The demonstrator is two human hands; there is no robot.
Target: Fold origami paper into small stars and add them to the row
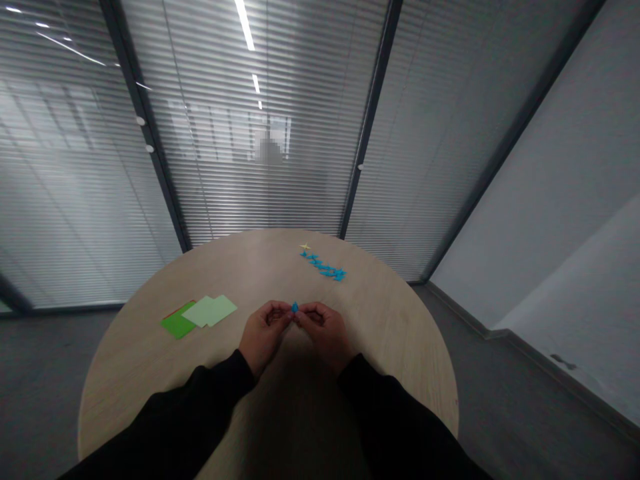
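Observation:
A small blue folded paper piece [295,307] is pinched between the fingertips of both my hands over the middle of a round wooden table [380,333]. My left hand [264,331] grips it from the left, fingers curled. My right hand [323,329] grips it from the right, fingers curled too. Both arms wear black sleeves. Farther back on the table lies a row of several blue folded pieces [325,267], with one small yellow folded star [305,247] at its far end.
A stack of green paper sheets [199,315], pale ones atop a darker one, lies on the table's left part. Glass walls with closed blinds [260,133] stand behind the table. Grey floor surrounds it, with a white wall at right.

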